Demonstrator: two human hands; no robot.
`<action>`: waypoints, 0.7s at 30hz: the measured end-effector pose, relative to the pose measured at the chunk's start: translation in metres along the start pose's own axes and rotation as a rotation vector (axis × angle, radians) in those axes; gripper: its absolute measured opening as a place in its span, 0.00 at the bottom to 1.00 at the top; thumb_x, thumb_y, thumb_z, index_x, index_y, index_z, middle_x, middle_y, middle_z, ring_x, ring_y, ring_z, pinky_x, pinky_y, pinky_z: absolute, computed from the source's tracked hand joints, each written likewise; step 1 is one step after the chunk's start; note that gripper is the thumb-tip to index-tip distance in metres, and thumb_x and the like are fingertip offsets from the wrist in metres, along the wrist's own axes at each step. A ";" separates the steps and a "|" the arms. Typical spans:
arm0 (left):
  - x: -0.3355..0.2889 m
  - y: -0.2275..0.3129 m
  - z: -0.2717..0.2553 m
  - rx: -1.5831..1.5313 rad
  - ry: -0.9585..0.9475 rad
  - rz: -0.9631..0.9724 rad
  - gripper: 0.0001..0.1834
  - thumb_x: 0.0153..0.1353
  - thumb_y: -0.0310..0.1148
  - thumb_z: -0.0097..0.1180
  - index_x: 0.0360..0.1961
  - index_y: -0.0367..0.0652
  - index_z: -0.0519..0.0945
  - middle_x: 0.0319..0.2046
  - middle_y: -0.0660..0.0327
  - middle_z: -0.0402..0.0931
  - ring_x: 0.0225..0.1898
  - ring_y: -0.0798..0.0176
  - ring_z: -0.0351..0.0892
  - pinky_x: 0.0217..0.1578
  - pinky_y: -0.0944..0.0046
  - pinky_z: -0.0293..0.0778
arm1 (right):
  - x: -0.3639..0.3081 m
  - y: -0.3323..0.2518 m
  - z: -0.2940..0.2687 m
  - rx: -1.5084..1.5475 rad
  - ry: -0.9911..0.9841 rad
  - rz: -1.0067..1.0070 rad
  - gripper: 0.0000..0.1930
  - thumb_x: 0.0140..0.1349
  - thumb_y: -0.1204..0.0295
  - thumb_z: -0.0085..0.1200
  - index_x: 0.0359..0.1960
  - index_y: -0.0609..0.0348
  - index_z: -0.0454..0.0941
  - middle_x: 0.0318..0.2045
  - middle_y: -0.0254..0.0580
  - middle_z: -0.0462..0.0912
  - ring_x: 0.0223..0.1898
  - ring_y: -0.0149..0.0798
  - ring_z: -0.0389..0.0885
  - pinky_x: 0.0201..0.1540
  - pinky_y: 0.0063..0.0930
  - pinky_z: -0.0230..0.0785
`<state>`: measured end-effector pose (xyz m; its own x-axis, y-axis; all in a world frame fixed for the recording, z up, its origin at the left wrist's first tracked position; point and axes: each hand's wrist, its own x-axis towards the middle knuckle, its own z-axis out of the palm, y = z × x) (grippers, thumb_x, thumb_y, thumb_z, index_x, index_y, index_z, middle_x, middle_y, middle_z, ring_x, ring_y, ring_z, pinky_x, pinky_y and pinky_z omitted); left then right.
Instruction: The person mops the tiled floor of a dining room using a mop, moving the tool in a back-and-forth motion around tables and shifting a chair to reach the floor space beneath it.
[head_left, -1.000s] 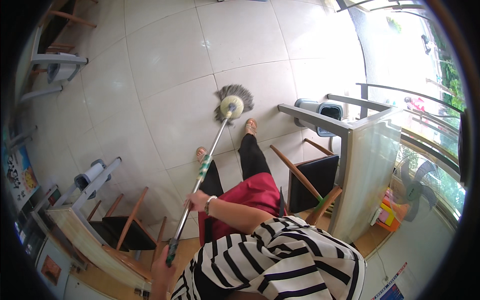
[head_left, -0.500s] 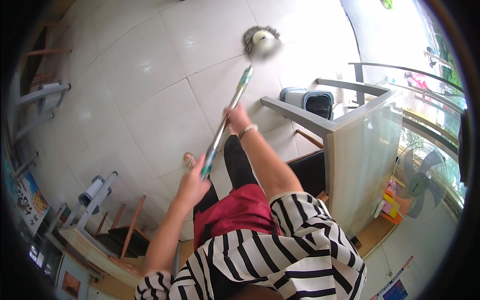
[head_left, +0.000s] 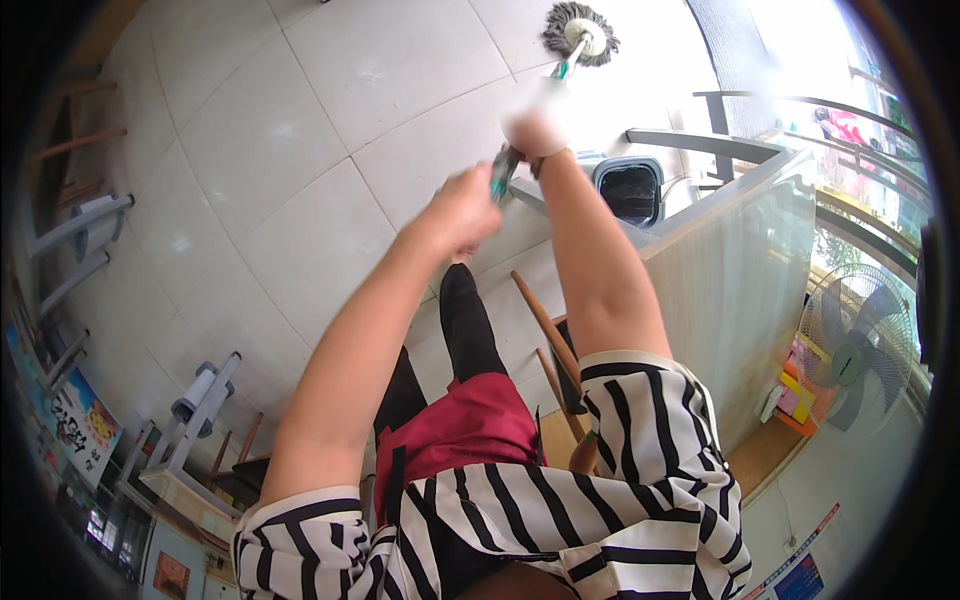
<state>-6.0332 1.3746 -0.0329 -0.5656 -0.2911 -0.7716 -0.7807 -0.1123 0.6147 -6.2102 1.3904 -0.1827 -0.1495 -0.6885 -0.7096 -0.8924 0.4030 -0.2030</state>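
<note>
Both my arms reach forward over the tiled floor [head_left: 290, 130] with a mop [head_left: 587, 36] between them. Its round head has grey strands around a white disc and rests on the tiles, far right of centre. The handle is silver with green parts and runs back toward me. My left hand [head_left: 468, 208] is wrapped round the handle's near end. Farther up, my right hand [head_left: 535, 138] is closed on the shaft; a pale blur hides part of it and of the handle beside it.
Right of my right hand stands a grey bin [head_left: 630, 190] with a dark liner, by a table [head_left: 735, 260] with grey legs. A wooden chair leg [head_left: 540, 310] is close to my right arm. At the right is a standing fan [head_left: 850, 360]; more furniture [head_left: 205, 395] lines the left.
The mop head has moved forward and to the right across the tiles. Both hands have gone forward with the handle, my arms now stretched farther out. The bin and table appear slightly shifted.
</note>
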 end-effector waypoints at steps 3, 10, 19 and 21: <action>-0.070 -0.057 0.017 0.117 0.135 0.073 0.29 0.44 0.21 0.46 0.53 0.37 0.62 0.24 0.45 0.72 0.25 0.46 0.72 0.27 0.52 0.68 | -0.017 -0.042 0.034 -0.296 -0.251 -0.070 0.12 0.46 0.60 0.60 0.34 0.43 0.82 0.32 0.41 0.82 0.42 0.44 0.79 0.48 0.64 0.60; -0.311 -0.199 0.015 0.238 0.180 -0.112 0.38 0.42 0.22 0.48 0.60 0.41 0.57 0.21 0.40 0.71 0.27 0.36 0.72 0.30 0.48 0.68 | -0.128 -0.207 0.199 1.090 -0.282 0.463 0.14 0.54 0.65 0.52 0.28 0.68 0.74 0.28 0.48 0.79 0.32 0.46 0.81 0.34 0.36 0.73; -0.559 -0.362 0.016 0.427 0.203 -0.349 0.35 0.42 0.20 0.51 0.58 0.48 0.63 0.23 0.46 0.72 0.26 0.40 0.73 0.28 0.46 0.68 | -0.298 -0.463 0.358 1.856 -0.526 0.723 0.08 0.55 0.76 0.48 0.31 0.69 0.65 0.23 0.48 0.73 0.25 0.42 0.75 0.27 0.37 0.72; -0.589 -0.394 0.025 0.441 0.228 -0.330 0.35 0.42 0.21 0.51 0.56 0.49 0.65 0.22 0.47 0.72 0.25 0.42 0.73 0.26 0.48 0.67 | -0.308 -0.484 0.394 2.012 -0.619 0.801 0.05 0.54 0.81 0.46 0.31 0.68 0.63 0.22 0.46 0.72 0.24 0.43 0.75 0.24 0.38 0.71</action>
<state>-5.3995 1.6137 0.1754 -0.2410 -0.5098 -0.8259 -0.9698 0.1595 0.1845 -5.5648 1.6452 -0.1318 0.3218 -0.0710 -0.9441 0.7810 0.5836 0.2223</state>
